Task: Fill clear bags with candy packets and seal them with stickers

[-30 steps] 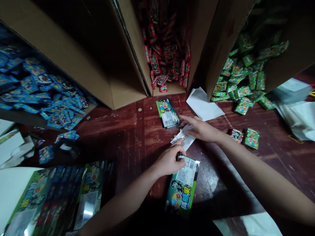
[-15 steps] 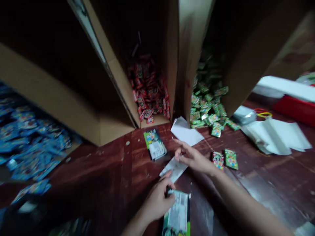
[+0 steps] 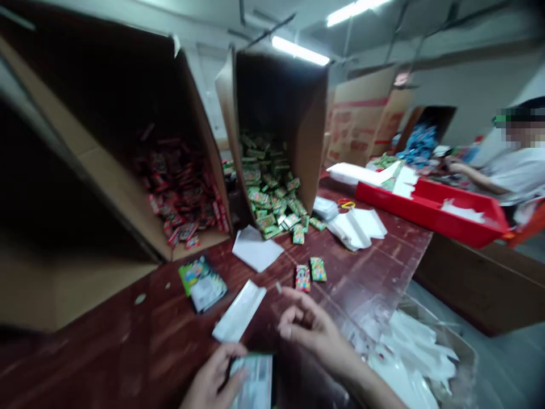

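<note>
My left hand [image 3: 219,378], at the bottom, grips the left edge of a green and black packet [image 3: 259,382] with a pale printed face; the lower part is cut off by the frame. My right hand [image 3: 313,332] hovers to its right, index finger stretched out and the other fingers loosely bent. A small pale bit [image 3: 279,288] shows at that fingertip, too blurred to name. Between and beyond the hands lies a white paper strip [image 3: 240,311]. A second green and black packet [image 3: 203,285] rests to its left. A red sachet [image 3: 302,278] and a green sachet [image 3: 318,269] lie beyond my right hand.
Cardboard boxes hold red sachets [image 3: 183,193] and green sachets [image 3: 276,199]. White sheets [image 3: 258,250] and a paper stack [image 3: 355,227] lie on the dark red table [image 3: 383,267]. A red tray [image 3: 430,210] stands right, near another person [image 3: 519,170]. Below the edge is a waste-filled box [image 3: 417,352].
The view has swung up and right. My right hand has left the white strip and drawn back to the right. My left hand has come off the strip and onto the packet.
</note>
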### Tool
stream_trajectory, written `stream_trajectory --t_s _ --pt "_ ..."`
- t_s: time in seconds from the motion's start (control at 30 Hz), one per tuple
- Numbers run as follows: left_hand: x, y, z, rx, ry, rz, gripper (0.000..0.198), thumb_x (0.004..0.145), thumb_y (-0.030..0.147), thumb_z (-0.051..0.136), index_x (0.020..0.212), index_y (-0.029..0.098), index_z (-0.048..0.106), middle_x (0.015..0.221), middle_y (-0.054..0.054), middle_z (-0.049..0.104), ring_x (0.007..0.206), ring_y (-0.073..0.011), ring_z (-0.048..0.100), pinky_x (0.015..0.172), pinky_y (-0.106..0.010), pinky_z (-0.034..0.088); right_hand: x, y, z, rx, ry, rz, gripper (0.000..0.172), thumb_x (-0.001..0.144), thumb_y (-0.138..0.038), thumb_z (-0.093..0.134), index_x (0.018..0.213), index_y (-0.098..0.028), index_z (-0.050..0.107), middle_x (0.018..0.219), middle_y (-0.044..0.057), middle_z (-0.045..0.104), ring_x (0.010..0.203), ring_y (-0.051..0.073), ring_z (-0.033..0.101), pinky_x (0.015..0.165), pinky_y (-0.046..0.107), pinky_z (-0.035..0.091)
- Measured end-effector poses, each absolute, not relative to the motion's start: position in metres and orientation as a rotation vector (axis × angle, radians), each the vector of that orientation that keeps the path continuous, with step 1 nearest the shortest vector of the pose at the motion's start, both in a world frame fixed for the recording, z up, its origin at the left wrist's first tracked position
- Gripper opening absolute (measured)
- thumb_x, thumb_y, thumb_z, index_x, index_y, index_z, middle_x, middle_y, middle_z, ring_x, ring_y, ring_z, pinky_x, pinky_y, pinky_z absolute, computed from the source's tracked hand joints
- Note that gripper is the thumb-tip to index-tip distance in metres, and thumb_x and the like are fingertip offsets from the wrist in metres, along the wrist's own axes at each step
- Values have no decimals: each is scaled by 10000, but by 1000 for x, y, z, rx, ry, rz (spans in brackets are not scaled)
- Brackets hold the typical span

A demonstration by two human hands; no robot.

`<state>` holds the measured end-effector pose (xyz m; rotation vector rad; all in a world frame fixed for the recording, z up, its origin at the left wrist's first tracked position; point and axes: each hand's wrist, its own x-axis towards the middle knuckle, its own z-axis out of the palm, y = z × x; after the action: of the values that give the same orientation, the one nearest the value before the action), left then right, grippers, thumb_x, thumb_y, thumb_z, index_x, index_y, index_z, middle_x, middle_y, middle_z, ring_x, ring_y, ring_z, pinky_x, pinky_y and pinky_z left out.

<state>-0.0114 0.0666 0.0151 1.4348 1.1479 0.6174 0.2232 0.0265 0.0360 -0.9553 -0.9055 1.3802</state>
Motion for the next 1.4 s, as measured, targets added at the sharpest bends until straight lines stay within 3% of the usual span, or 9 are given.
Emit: stream_trajectory --t_s 0.13,0.3,0.47,0.63,0.73,0.87,1.1,1.27,1.4 --pt "-3 51 12 1478 1013 617 259 845 367 643 1031 192 601 945 -39 646 921 -196 621 841 -289 496 226 18 46 -1065 -985 1383 646 813 -365 790 1373 -254 486 881 -19 633 811 128 570 804 288 433" --pt "-3 42 8 1467 1001 671 180 843 220 622 1014 175 590 894 -12 613 857 -155 589 771 -254 461 209 14 30 -1081 -1137 1595 764 806 -344 793 1442 -221 388 916 -16 608 830 123 572 807 287 450" --pt "-5 32 7 1406 948 701 203 830 196 638 1025 171 589 889 -10 623 813 -138 599 723 -237 458 192 12 15 -1114 -1266 1503 823 824 -357 751 1500 -220 302 892 -17 585 818 141 568 766 297 473" --pt "-12 27 3 1374 953 737 198 845 204 642 1031 176 582 880 -6 626 791 -130 605 711 -233 468 183 5 4 -1261 -1584 975 882 895 -338 667 1589 -308 123 1052 49 604 999 231 584 921 430 470" --pt "-18 24 1 1363 935 787 209 851 189 636 1047 179 563 931 -18 641 853 -143 627 752 -247 480 175 -3 -2 -1302 -1838 497 862 941 -253 595 1592 -383 45 1064 39 641 1046 271 569 1094 588 298" --pt "-25 17 -2 1293 899 841 321 863 174 640 1151 194 499 1070 -52 671 967 -164 652 822 -275 494 160 -5 -6 -1330 -1933 526 851 985 -232 502 1581 -390 -85 1062 25 685 1057 277 572 1097 631 279" --pt "-64 23 8 1006 1069 1089 438 810 246 734 1185 184 517 998 -44 688 872 -155 659 777 -270 527 156 8 1 -1245 -1709 840 754 993 -352 515 1598 -318 65 1346 97 580 1276 277 507 1137 573 316" --pt "-86 30 22 664 1142 1475 684 795 299 759 1394 346 433 1068 1 653 870 -152 660 704 -257 547 153 -2 -1 -1254 -1019 874 823 918 -457 633 1573 -353 146 1451 116 436 1229 250 570 1007 426 507" --pt "-65 11 18 555 1066 1463 820 782 331 771 1474 436 346 1199 -22 657 986 -214 677 800 -333 560 136 -2 -6 -1250 -818 932 926 832 -463 745 1566 -339 195 1391 96 501 1247 248 560 978 369 531"
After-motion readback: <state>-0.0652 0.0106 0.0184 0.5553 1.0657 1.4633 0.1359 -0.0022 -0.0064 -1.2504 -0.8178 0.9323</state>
